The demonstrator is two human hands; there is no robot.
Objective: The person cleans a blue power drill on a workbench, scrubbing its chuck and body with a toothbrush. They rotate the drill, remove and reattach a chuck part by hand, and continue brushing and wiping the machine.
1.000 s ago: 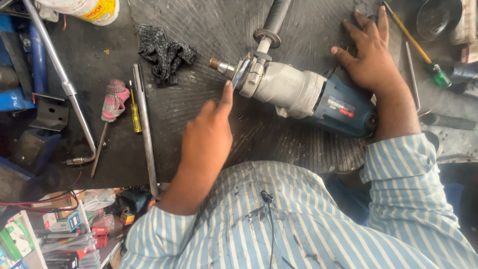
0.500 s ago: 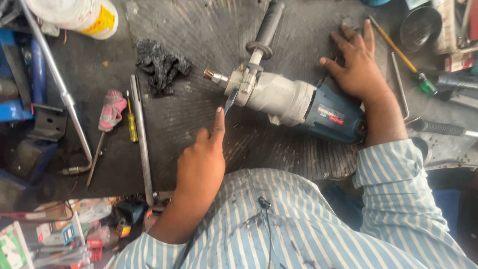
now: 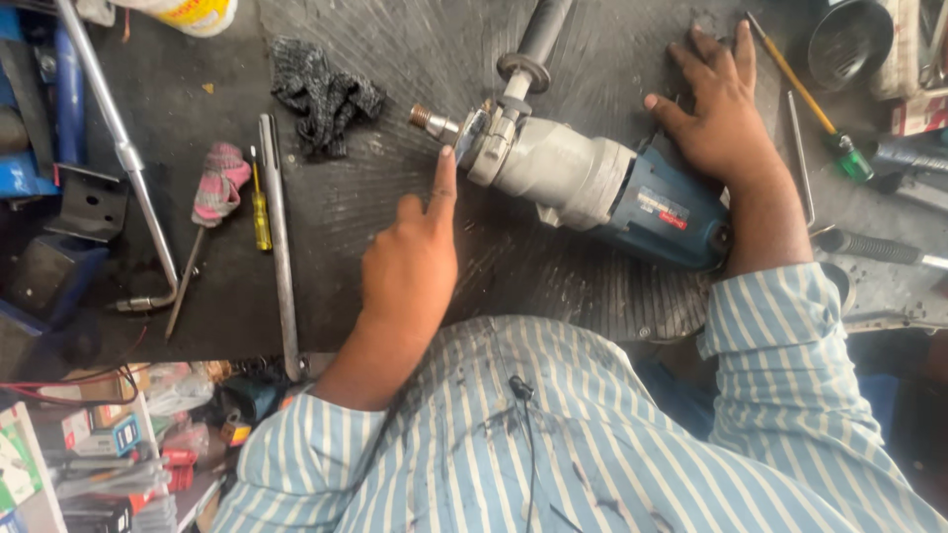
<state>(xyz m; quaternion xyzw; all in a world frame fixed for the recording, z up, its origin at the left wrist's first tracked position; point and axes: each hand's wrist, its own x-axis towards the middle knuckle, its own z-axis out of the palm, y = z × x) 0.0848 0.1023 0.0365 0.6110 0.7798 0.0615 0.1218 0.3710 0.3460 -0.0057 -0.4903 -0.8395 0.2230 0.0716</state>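
Two bare hands at a heavy power drill (image 3: 592, 183), grey at the gear housing and blue at the motor end, lying on its side across a ribbed black rubber mat (image 3: 395, 227) on the bench (image 3: 227, 286). Left hand (image 3: 415, 262) loosely fisted, forefinger stretched out and touching the metal collar just behind the drill's threaded spindle (image 3: 427, 118); remaining fingers curled in, holding nothing. Right hand (image 3: 721, 114) flat on the mat beside the drill's blue rear end, fingers spread wide, gripping nothing. Black side handle (image 3: 538, 39) jutting from the collar toward the far edge. Dark crumpled rag (image 3: 324, 94) near the spindle, apart from it. Left of the mat: a long steel rod (image 3: 278, 237), a small yellow screwdriver (image 3: 260, 207) just beside it, and a tool with a pink cloth-wrapped handle (image 3: 219, 183). To the right, a green-handled screwdriver (image 3: 825, 128) with a yellow shaft. Blue-and-white striped shirt (image 3: 553, 444) filling the lower frame.
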